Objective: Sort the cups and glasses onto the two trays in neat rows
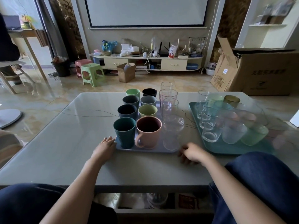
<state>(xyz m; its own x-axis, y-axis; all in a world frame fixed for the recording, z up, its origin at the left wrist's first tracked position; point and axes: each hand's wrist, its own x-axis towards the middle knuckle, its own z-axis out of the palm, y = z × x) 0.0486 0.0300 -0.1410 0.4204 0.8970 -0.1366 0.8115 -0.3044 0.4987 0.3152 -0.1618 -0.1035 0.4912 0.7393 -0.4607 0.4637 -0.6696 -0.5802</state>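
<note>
Knees in dark trousers at 5 and 7 o'clock, bare forearms reaching over table [64,139]. Left hand [106,145] flat and unclenched, fingertips [111,137] touching left edge of blue tray [142,150], grasping nothing. Right hand [191,153] loosely curled on table just beside tray's near right corner, holding nothing. On blue tray: teal cup [124,132] and pink mug [148,132] nearest, more cups in two rows toward 12 o'clock, clear glasses [169,109] in third row. Teal tray [226,149] at 2 o'clock, glasses [212,131] in rows.

Dim daylight, blurred, bowed edges
</note>
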